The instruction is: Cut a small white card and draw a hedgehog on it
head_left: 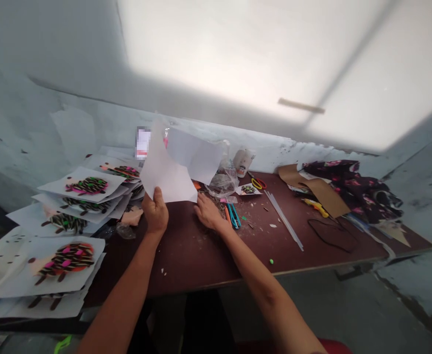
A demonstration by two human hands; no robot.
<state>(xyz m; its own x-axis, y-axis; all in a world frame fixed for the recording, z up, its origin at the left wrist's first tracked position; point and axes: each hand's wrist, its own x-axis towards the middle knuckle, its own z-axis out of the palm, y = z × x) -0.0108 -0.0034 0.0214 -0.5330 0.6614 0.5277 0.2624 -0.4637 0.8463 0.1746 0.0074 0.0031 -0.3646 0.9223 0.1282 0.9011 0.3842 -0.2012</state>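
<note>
Bare forearms reach in from 6 o'clock. Left hand pinches a thin white paper sheet at its lower edge, thumb in front and fingers hidden behind, the sheet standing at about 12 o'clock; I rate it light, limp and easily torn, best held by that edge. Right hand, fingers slightly spread, rests on the maroon tabletop just beside the sheet's corner, near teal-handled tools, with stacked paper hedgehog crafts at 9 o'clock.
</note>
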